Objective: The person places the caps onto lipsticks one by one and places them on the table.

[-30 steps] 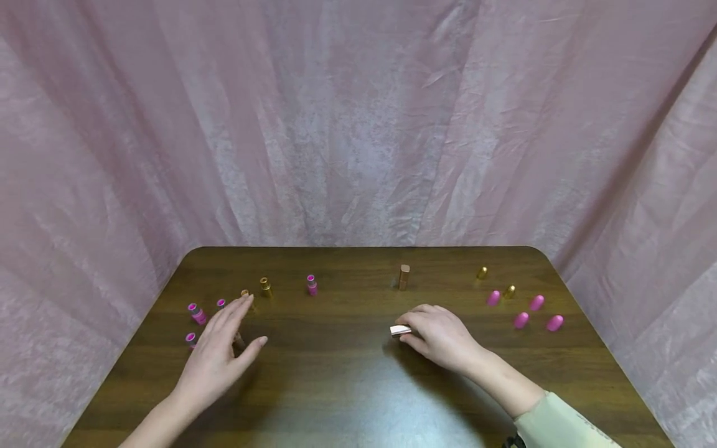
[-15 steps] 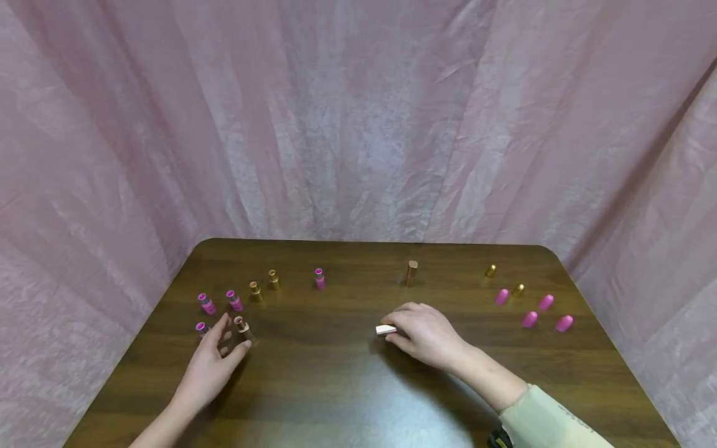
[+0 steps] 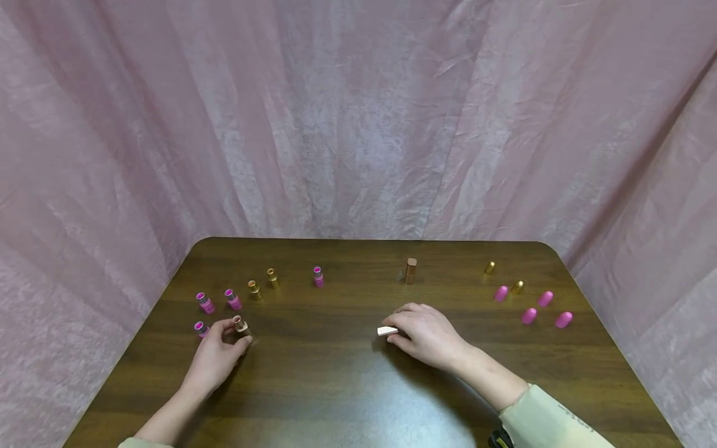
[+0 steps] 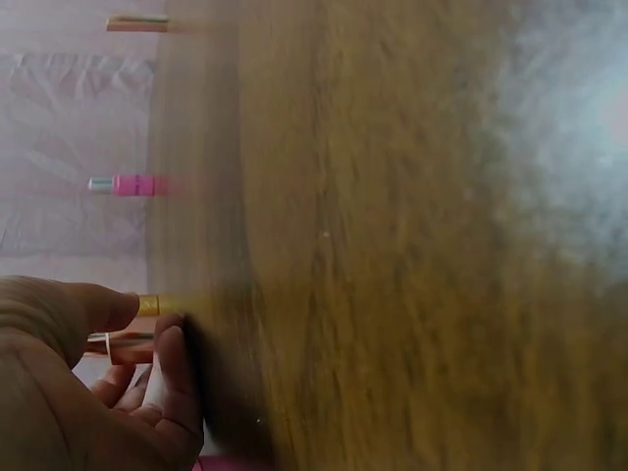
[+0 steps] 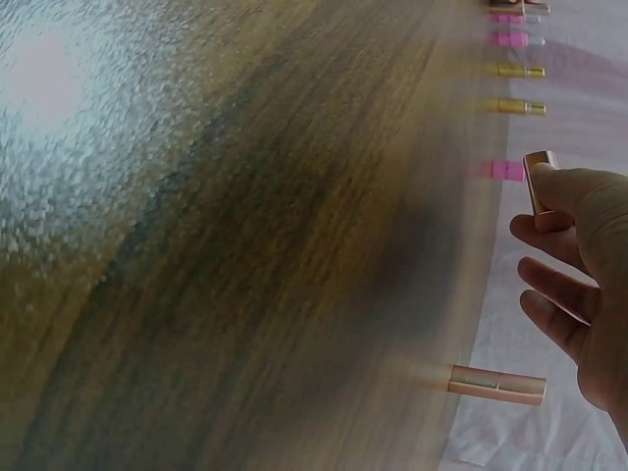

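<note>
At the left of the table, my left hand (image 3: 214,356) has its thumb and fingers around an uncapped rose-gold lipstick tube (image 3: 240,325), which stands upright. The left wrist view shows that rose-gold tube (image 4: 130,347) between thumb and fingers, partly hidden by them. Over the middle of the table, my right hand (image 3: 428,333) pinches a rose-gold lipstick cap (image 3: 386,331) between thumb and fingers. In the right wrist view this cap (image 5: 536,186) is tilted, and the other fingers are held apart from it.
Pink uncapped tubes (image 3: 233,300) and gold ones (image 3: 254,290) stand beyond my left hand; another pink tube (image 3: 318,277) is farther right. A closed-looking rose-gold lipstick (image 3: 411,271) stands at the back. Pink caps (image 3: 529,316) and gold caps (image 3: 518,287) stand on the right.
My left hand has come down and back from over the tubes, and its fingers have closed in around the rose-gold tube. The right hand keeps hold of the cap, nearly still.
</note>
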{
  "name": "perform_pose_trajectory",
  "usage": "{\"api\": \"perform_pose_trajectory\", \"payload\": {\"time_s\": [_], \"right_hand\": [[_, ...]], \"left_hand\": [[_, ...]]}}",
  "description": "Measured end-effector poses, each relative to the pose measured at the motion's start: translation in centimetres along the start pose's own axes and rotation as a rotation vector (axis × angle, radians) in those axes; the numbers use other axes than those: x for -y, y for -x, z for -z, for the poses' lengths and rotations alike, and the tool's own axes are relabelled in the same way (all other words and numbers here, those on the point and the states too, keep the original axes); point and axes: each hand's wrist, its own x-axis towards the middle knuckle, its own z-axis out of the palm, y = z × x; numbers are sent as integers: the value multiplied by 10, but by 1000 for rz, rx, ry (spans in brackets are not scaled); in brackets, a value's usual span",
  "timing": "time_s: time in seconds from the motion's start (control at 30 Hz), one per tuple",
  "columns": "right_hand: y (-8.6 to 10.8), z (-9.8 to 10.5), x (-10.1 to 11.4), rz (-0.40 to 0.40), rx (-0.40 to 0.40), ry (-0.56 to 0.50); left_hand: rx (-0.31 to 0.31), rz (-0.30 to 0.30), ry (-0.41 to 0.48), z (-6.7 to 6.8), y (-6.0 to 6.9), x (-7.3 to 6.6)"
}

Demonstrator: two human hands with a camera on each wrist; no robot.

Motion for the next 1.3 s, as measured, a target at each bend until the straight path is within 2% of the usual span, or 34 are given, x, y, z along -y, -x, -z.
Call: {"api": "perform_pose_trajectory", "payload": {"time_s": [0.27, 0.43, 0.57, 0.67, 0.87, 0.93, 1.03, 1.3], "right_hand": [[3, 0, -3, -17, -8, -5], [6, 1, -8, -11, -31, 19], [9, 4, -13, -41, -31, 19], [11, 8, -16, -68, -28, 15], [17, 14, -22, -94, -49, 15], [20, 15, -24, -98, -60, 12], [24, 17, -26, -110, -80, 6], [31, 21, -29, -124, -128, -21]], "left_hand": [[-28, -17, 11, -6, -5, 0], [-33, -39, -11, -8, -3, -2], [-33, -81, -48, -12, 1, -10], [-53, -156, -72, -17, 2, -19], [-115, -390, -167, -31, 1, -36], [-120, -445, -196, -35, 1, -42], [-103, -507, -217, -41, -1, -52], [-33, -629, -198, -60, -6, -83]]}}
